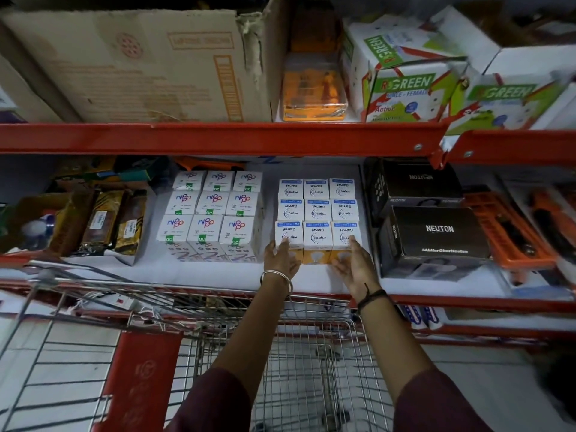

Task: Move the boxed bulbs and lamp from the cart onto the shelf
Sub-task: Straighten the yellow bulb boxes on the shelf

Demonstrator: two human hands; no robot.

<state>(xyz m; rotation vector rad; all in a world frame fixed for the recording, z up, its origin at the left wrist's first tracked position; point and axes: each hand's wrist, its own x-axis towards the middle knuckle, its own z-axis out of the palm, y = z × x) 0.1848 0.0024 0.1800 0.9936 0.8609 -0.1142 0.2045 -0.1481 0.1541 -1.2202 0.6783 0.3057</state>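
White-and-orange "wipro Garnet" bulb boxes (318, 213) sit in a three-by-three block on the white shelf board (193, 272) of a red steel rack, mid level. Left hand (280, 260) flat against the front-left box, right hand (353, 265) flat against the front-right box; fingers extended, pressing the front row from both sides, nothing lifted, no closed grip.

Surface: white liner, red front rail (218, 138) of the upper shelf overhead, another red rail below at the front edge. Dim store aisle, pale tiled floor under the cart.

Around:
- White "nippo" bulb boxes (215, 213), three-by-three block, just left of the Garnet block, small gap between.
- Two black "NEUTON" cartons (436, 235) just right, near the right hand.
- Orange plastic tool cases (511, 235) far right.
- Gold-brown wrapped packs (103, 222) far left.
- Upper shelf: large torn brown corrugated carton (140, 63), orange clear-wrapped pack (314, 88), white-green "R-GREEN" boxes (402, 79).

Wire shopping cart (311, 369) with red seat flap stands between the person and the rack; both forearms reach over its rim. Basket floor visible looks bare.
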